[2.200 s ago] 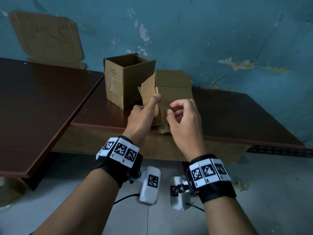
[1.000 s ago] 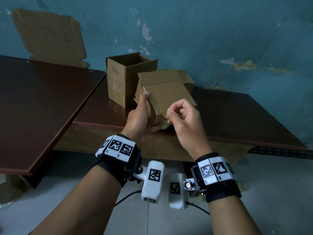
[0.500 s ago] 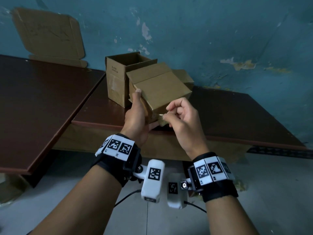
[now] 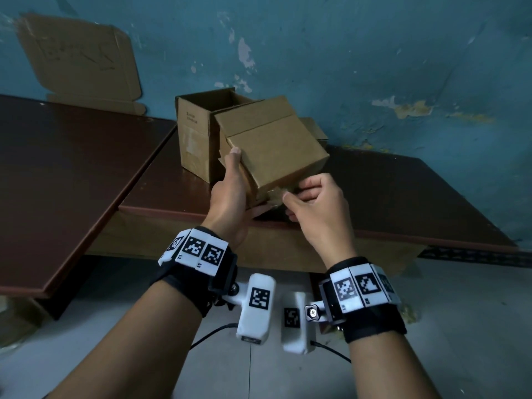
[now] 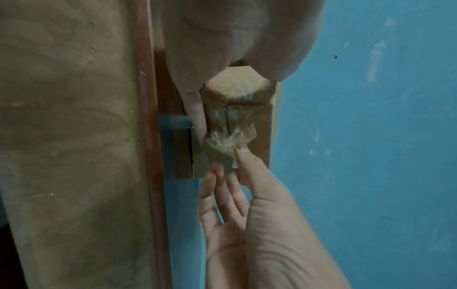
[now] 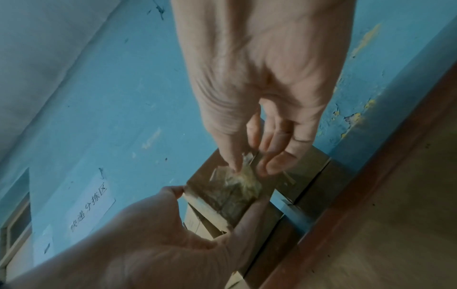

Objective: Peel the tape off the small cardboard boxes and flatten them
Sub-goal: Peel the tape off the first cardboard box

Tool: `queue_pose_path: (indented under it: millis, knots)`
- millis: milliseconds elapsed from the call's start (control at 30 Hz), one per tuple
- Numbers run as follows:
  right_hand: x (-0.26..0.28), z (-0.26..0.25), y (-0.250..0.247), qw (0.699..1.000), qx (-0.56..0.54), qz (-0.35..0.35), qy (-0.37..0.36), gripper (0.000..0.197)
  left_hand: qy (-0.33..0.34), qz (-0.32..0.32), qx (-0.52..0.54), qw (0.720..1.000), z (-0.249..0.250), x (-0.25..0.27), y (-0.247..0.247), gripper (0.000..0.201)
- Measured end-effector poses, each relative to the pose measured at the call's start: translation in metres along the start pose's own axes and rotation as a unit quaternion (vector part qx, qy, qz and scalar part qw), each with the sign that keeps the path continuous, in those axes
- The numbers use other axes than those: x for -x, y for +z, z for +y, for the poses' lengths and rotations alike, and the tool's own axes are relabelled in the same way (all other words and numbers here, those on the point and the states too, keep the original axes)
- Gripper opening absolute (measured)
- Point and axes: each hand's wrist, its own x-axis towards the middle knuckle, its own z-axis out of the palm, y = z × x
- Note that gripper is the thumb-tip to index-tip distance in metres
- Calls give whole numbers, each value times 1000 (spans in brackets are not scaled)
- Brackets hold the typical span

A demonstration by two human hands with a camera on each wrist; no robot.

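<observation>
My left hand (image 4: 240, 184) grips a small brown cardboard box (image 4: 273, 148) above the near table edge, thumb on its left side and fingers under it. The box is tilted, with a broad face up and its taped end towards me. On that end sits a crumpled strip of clear tape (image 4: 275, 194). My right hand (image 4: 288, 199) pinches the tape between thumb and fingers. In the left wrist view the tape (image 5: 230, 140) is bunched up over the flap seam of the box (image 5: 262, 121). The right wrist view shows the same pinch on the tape (image 6: 245, 177).
A second small box (image 4: 195, 133) stands open-topped on the dark brown table (image 4: 388, 191), just behind the held one. Another table (image 4: 72, 168) adjoins on the left. Flattened cardboard (image 4: 80, 59) leans against the blue wall. A paper label (image 6: 86, 211) is stuck to the wall.
The held box has tipped over, so that a broad face is up and its taped end faces me. My right hand dropped to that end and took hold of the tape.
</observation>
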Motion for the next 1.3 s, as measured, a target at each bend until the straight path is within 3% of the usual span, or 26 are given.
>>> queue_pose_path:
  millis: [67, 167, 367, 500, 633, 700, 833, 933, 1033, 1133, 1300]
  knots:
    - [0, 0, -4, 1000, 21, 2, 2, 41, 4, 3, -7, 1000, 1, -1, 0, 79]
    - [4, -6, -6, 999, 6, -18, -47, 37, 11, 0, -35, 999, 1, 0, 4, 74]
    - [11, -16, 4, 976, 22, 61, -208, 19, 21, -18, -84, 996, 1, 5, 7, 38]
    - [8, -14, 8, 972, 35, 71, -223, 21, 43, -65, -115, 990, 2, 11, 9, 20]
    - [8, -13, 11, 968, 56, 74, -233, 30, 77, -121, -179, 973, -3, 10, 7, 22]
    - [7, -13, 9, 965, 65, 84, -238, 30, 65, -131, -166, 975, -8, 6, 6, 13]
    - [6, -11, 5, 965, 64, 89, -239, 21, 14, -131, -151, 980, -15, -6, 7, 91]
    - [7, -10, 6, 965, 74, 64, -245, 18, -3, -104, -151, 983, -21, -18, 4, 127]
    - [8, -8, 9, 964, 76, 60, -248, 11, 4, -99, -151, 984, -22, -23, 2, 113]
    - [9, -8, 11, 962, 66, 76, -252, 13, 8, -118, -144, 983, -22, -23, 2, 112]
    - [8, -10, 8, 955, 65, 94, -274, 19, 28, -152, -124, 980, -17, -13, 3, 69]
